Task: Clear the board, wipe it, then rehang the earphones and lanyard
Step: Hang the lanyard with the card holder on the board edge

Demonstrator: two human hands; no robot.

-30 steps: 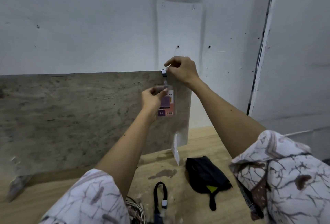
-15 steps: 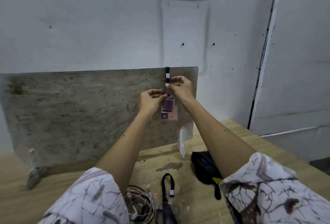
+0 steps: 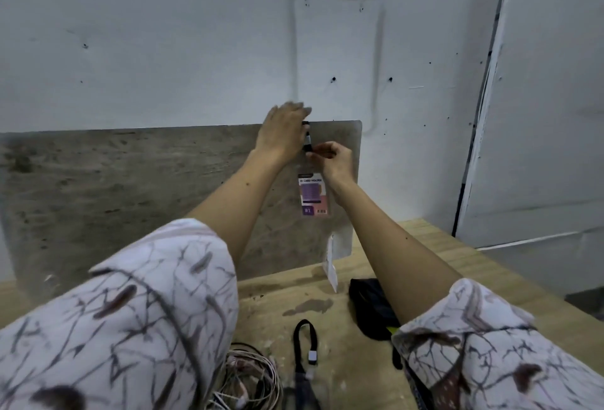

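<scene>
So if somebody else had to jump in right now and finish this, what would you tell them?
Left hand: at the board's top edge, on the black lanyard strap; its grip is blurred, so I cannot tell if it is closed.
Right hand: pinching the strap's lower end, just above the ID card holder.
Things: the card holder hangs against the board's front. The earphones lie tangled on the wooden table, beside a second black strap and a dark pouch.
Done: board looks cleared; lanyard nearly hung.
Left: settle the lanyard, then hang the earphones.
</scene>
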